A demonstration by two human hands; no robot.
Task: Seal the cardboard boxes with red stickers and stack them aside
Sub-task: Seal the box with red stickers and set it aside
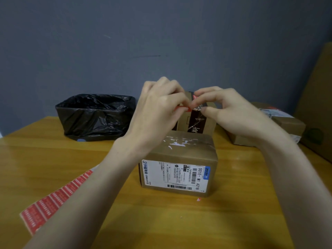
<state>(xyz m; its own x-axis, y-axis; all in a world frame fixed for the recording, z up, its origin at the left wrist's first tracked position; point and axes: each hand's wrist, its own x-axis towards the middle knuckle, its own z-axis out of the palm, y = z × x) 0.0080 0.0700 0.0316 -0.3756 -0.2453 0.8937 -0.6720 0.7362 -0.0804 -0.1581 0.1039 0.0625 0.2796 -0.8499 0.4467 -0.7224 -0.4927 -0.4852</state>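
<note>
Presently: left hand [159, 105] and right hand [224, 108], held up, fingertips meeting, both pinching one red sticker [180, 107]. Box [179, 159]: directly beneath on the table [53, 150], long axis left to right, taped top up; the left hand is more squarely over it. Strip [53, 200] of stickers: table, far left. Bin [95, 115], black-lined: back left. Other boxes [195, 123]: behind and to the right, against a grey wall [161, 33].

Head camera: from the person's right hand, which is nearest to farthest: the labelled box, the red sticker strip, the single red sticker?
1. Single red sticker, pinched in the right hand.
2. Labelled box, just below, centre.
3. Red sticker strip, far left.
</note>
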